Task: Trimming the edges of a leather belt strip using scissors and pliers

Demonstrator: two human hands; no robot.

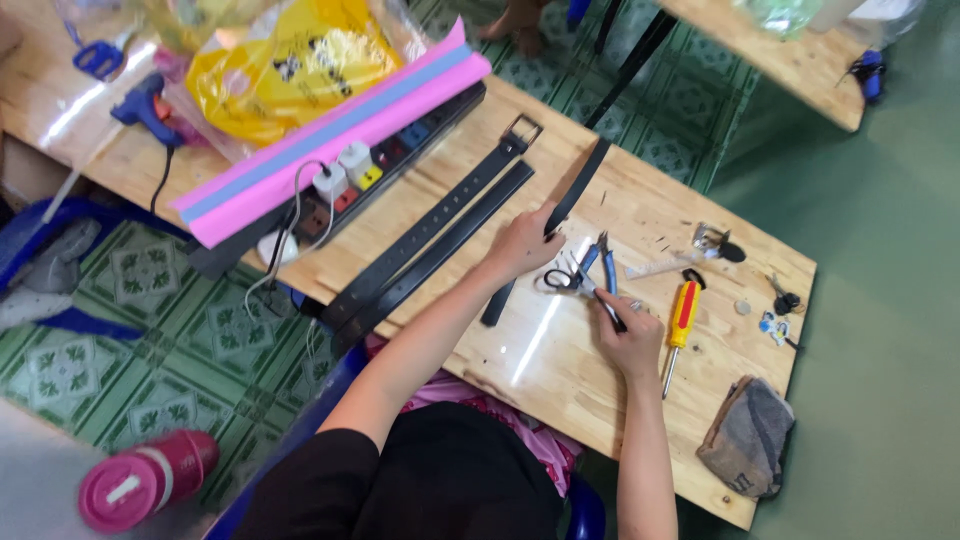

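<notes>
**Belt pinned, tool poised**

On the wooden desk (560, 370), the left hand (522, 245) presses down on a black belt strap (575, 190) that runs diagonally across the boards — its fingers lie curled over the strap, apparently to keep it flat and steady. The right hand (632, 335) is closed around a slim dark tool (610, 310), tip aimed toward the strap; blue-handled pliers (603, 262) and small scissors (558, 280) lie just beside it (within easy reach, it seems).

Two more black belts (430, 250), one with a metal buckle (519, 132), lie side by side to the left, apart from the one being handled. A red-and-yellow screwdriver (682, 318) rests to the right, near a grey cloth pouch (748, 438). Farther left sit a power strip (360, 180), pink foam sheets (330, 140) and a blue glue gun (140, 105) — set back from the working patch.
</notes>
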